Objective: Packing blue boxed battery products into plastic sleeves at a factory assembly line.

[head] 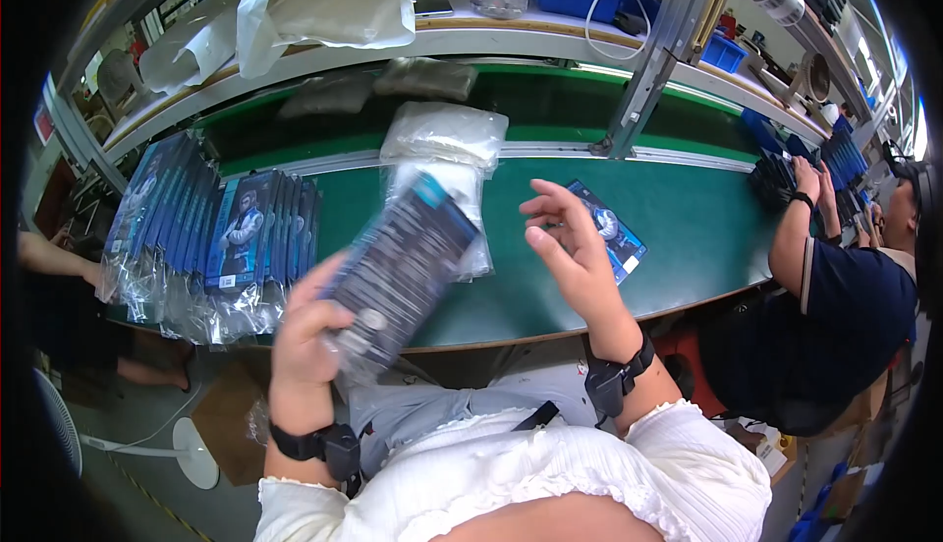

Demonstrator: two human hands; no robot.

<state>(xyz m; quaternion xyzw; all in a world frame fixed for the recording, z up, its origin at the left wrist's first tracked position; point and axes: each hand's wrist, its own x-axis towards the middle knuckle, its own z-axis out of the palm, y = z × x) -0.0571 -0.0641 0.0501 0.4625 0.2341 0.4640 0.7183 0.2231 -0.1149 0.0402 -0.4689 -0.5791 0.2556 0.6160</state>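
My left hand (313, 321) grips a flat printed box in a clear plastic bag (409, 269), tilted above the bench and blurred by motion. Its text-covered side faces me, and loose film hangs at its lower end. My right hand (571, 251) is raised with fingers apart and holds nothing. Just beyond that hand, another flat blue printed box (622, 243) lies on the green bench top (685, 218), partly covered from view. Clear plastic bags (442, 133) lie stacked in the middle, partly behind the held box.
Bagged boxes (243, 232) stand in leaning rows on the left. A metal post (656, 78) rises at the bench's back, below a shelf (545, 39). A co-worker (847, 262) handles dark boxes on the right; another person's arm (59, 258) reaches in from the left.
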